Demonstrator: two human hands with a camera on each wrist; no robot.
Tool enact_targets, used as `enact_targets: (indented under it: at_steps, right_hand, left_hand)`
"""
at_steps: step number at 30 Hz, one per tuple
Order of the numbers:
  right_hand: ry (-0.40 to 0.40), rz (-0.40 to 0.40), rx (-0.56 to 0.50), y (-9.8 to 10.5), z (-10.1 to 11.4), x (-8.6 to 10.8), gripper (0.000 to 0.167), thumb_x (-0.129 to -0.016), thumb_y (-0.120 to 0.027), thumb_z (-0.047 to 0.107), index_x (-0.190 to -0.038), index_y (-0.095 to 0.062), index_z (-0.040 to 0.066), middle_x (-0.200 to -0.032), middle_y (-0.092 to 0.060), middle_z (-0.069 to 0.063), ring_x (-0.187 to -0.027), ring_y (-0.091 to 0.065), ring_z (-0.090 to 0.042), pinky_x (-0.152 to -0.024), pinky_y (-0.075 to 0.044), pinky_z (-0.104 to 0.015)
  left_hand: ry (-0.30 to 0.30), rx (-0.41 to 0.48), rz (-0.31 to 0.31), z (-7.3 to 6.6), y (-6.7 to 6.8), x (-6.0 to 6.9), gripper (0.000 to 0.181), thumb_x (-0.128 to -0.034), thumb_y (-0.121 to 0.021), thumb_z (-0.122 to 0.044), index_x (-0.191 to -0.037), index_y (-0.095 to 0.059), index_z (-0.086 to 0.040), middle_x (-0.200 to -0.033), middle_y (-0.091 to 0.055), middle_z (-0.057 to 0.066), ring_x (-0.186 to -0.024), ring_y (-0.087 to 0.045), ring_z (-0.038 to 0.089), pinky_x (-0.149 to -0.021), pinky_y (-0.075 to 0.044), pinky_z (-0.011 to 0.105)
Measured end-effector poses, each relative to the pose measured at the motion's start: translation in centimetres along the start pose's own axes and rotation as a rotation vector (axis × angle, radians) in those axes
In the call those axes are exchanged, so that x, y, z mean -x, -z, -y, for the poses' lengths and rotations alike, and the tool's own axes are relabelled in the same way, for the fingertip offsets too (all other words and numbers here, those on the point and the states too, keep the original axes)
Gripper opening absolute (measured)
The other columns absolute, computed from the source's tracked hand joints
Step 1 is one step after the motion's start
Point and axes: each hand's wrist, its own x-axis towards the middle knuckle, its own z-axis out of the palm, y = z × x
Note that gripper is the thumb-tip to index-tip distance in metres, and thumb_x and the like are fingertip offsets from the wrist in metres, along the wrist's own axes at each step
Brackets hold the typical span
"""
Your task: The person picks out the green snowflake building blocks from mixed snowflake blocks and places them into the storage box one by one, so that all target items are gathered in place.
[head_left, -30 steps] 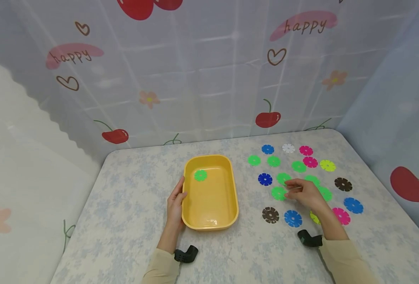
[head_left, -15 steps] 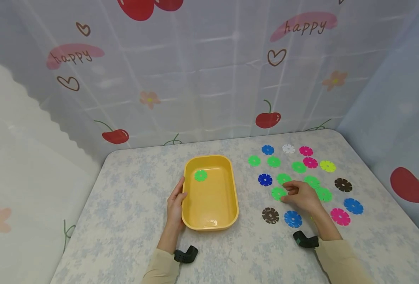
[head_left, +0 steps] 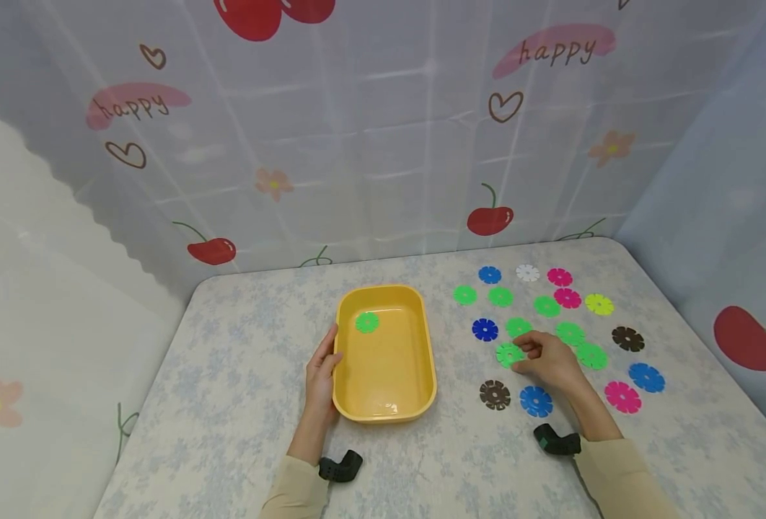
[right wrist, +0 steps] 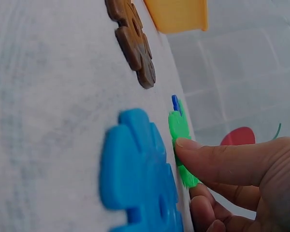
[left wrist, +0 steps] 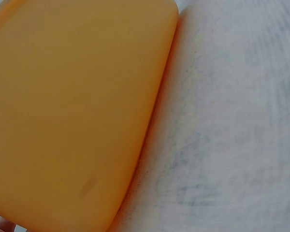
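Note:
My left hand (head_left: 320, 378) holds the left side of a yellow plastic tray (head_left: 389, 375), its thumb over the rim. One green interlocking disc (head_left: 366, 322) lies in the far part of that tray. The tray's outer wall (left wrist: 77, 106) fills much of the left wrist view. To the right, my right hand (head_left: 552, 360) pinches a green disc (head_left: 506, 355) that lies flat on the table. In the right wrist view, the thumb (right wrist: 193, 149) overlaps the edge of this green disc (right wrist: 179, 124); the fingers are at its far side, their contact partly hidden.
Other slotted discs lie around the right hand: green (head_left: 519, 327), dark blue (head_left: 485, 329), brown (head_left: 495, 395), blue (head_left: 536, 401), pink (head_left: 623, 397), yellow (head_left: 599, 304) and white (head_left: 528, 272). A patterned curtain (head_left: 389, 144) hangs behind the table.
My right hand has shifted slightly left and toward me, its thumb and fingers coming around the green disc. My left hand and the tray have stayed in place.

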Motion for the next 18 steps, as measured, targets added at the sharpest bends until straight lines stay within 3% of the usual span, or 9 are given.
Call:
enact_targets:
  at_steps: [9, 18]
  right_hand:
    - [0.015, -0.057, -0.015, 0.02, -0.16, 0.05, 0.036, -0.080, -0.076, 0.009, -0.112, -0.062, 0.002, -0.100, -0.062, -0.016, -0.084, -0.057, -0.024, -0.067, -0.045, -0.030]
    - [0.043, -0.106, -0.061, 0.63, -0.05, 0.24, 0.026, -0.087, -0.068, 0.005, -0.112, -0.066, -0.001, -0.096, -0.066, -0.019, -0.083, -0.065, -0.027, -0.064, -0.051, -0.029]
  left_hand:
    - [0.000, 0.003, 0.002, 0.04, 0.14, 0.02, 0.054, -0.1005, -0.040, -0.003, -0.152, -0.038, -0.018, -0.161, -0.027, -0.002, -0.147, -0.030, 0.019, -0.112, -0.040, 0.031]
    - [0.002, 0.003, 0.002, 0.01, 0.06, -0.02, 0.054, -0.1008, -0.040, -0.004, -0.152, -0.039, -0.020, -0.160, -0.029, -0.002, -0.146, -0.031, 0.019, -0.113, -0.040, 0.033]
